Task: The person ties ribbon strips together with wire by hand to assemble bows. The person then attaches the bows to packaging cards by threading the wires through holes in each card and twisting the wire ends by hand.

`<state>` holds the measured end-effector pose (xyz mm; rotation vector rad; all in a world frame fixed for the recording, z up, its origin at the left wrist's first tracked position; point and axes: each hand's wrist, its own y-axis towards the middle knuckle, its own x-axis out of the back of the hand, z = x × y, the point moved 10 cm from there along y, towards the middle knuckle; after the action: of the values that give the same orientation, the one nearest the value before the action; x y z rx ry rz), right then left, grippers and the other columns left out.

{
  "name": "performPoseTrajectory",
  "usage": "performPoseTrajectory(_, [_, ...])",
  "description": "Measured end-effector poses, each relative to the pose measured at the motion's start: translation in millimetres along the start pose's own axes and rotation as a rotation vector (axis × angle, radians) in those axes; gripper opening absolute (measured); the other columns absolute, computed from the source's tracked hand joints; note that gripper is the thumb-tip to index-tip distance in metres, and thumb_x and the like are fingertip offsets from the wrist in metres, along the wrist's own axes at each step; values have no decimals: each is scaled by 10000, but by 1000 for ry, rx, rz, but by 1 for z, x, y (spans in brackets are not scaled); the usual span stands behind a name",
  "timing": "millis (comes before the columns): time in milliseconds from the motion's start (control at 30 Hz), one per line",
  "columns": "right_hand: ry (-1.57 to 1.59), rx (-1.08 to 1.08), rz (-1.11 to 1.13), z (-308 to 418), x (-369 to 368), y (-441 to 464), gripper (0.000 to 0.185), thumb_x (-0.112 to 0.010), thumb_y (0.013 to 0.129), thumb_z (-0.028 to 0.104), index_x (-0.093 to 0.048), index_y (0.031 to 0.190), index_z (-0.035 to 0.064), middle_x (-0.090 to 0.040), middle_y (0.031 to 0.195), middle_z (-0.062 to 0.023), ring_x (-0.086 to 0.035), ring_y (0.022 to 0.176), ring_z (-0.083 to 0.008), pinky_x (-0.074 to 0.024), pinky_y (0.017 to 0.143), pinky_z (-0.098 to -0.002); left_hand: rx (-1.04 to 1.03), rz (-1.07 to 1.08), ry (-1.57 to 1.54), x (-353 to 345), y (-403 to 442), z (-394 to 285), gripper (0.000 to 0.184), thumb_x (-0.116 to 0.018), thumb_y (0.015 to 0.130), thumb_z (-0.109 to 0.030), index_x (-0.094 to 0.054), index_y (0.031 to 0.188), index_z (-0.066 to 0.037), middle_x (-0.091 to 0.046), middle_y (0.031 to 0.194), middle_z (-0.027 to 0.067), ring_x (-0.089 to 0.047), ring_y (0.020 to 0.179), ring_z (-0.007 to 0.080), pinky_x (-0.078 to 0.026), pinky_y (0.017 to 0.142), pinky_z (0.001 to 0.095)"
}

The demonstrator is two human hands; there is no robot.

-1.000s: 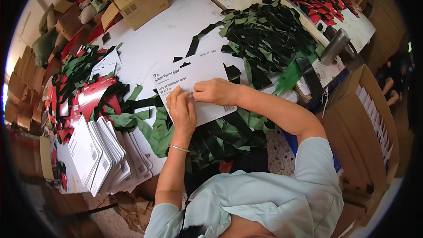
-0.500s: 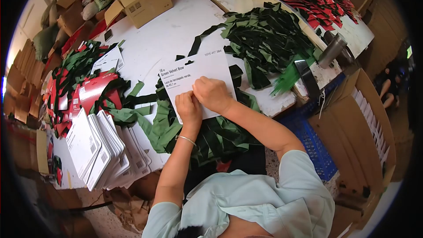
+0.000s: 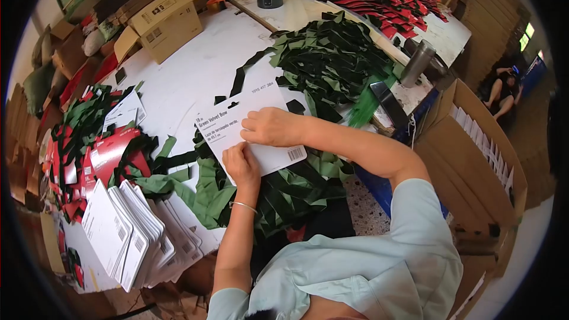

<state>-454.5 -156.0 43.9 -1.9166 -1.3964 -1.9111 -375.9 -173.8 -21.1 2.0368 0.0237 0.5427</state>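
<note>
A white printed card [image 3: 278, 157] reading "Green Velvet Bow" lies face up over green velvet ribbons [image 3: 296, 198] at the table's near edge. My left hand [image 3: 241, 165] rests on the card's lower middle, its fingers curled in a pinch. Just above and to the right, my right hand [image 3: 272, 127] lies across the card with its fingers bent closed. Whatever is between the fingertips of either hand is too small or hidden to make out. Ribbon shows beneath the card and around its edges.
A stack of white cards [image 3: 127, 234] stands at the near left, beside red cards [image 3: 109, 157] with green ribbon. A large ribbon heap [image 3: 332, 53] lies beyond my hands. At right are a phone [image 3: 389, 104], a metal cup [image 3: 418, 63] and a carton of cards [image 3: 468, 172].
My right hand has moved up and away from the left, turning flatter across the card. The card's barcode now shows. The whole view has shifted slightly.
</note>
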Motion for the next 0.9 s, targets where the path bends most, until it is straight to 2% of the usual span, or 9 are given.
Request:
performPoseTrajectory(333, [-38, 189, 244, 5, -12, 6, 61, -573, 764, 127, -556, 737, 75, -539, 779, -32, -561, 773, -191, -482, 607, -300, 47, 11, -42, 3, 0, 4, 172, -627, 756, 71, -576, 886, -28, -572, 781, 114, -520, 709, 302, -416, 661, 395])
performPoseTrajectory(433, [-15, 232, 219, 7, -11, 7, 75, -580, 755, 133, -550, 714, 78, -540, 771, -35, -565, 773, -187, -486, 616, -296, 65, 24, -43, 3, 0, 6, 174, -631, 756, 69, -580, 888, -32, -569, 773, 109, -519, 702, 295, -414, 655, 391])
performPoseTrajectory(667, [-37, 308, 268, 16, -12, 1, 111, -574, 738, 151, -494, 702, 84, -492, 735, -30, -531, 711, -180, -454, 561, -292, 71, 16, -79, 5, 0, 6, 187, -640, 754, 70, -580, 897, -35, -570, 775, 106, -517, 699, 292, -407, 646, 390])
performPoseTrajectory(767, [-40, 191, 269, 15, -23, -3, 118, -571, 733, 157, -486, 698, 83, -494, 696, -37, -548, 637, -205, -457, 530, -316, 81, -2, -97, 6, 1, 7, 179, -639, 752, 69, -582, 886, -36, -570, 767, 108, -515, 696, 297, -404, 645, 396])
performPoseTrajectory(833, [29, -144, 199, -4, -27, -7, 151, -565, 785, 155, -499, 677, 73, -539, 645, -69, -577, 577, -248, -454, 496, -359, 78, -10, -93, 7, 3, 7, 168, -632, 753, 77, -578, 869, -31, -564, 759, 113, -513, 691, 297, -409, 646, 392])
performPoseTrajectory(867, [43, -150, 208, -2, -35, -11, 151, -565, 785, 155, -499, 677, 73, -539, 645, -69, -577, 577, -248, -454, 496, -359, 73, -12, -90, 6, 3, 6, 158, -625, 753, 86, -575, 852, -26, -559, 750, 119, -511, 685, 298, -414, 647, 388])
performPoseTrajectory(900, [71, -332, 181, -13, -43, -20, 189, -552, 821, 168, -511, 672, 59, -559, 627, -91, -587, 563, -265, -451, 486, -366, 56, -30, -63, 5, 0, 8, 152, -631, 747, 77, -577, 845, -27, -566, 754, 129, -519, 690, 312, -414, 650, 399])
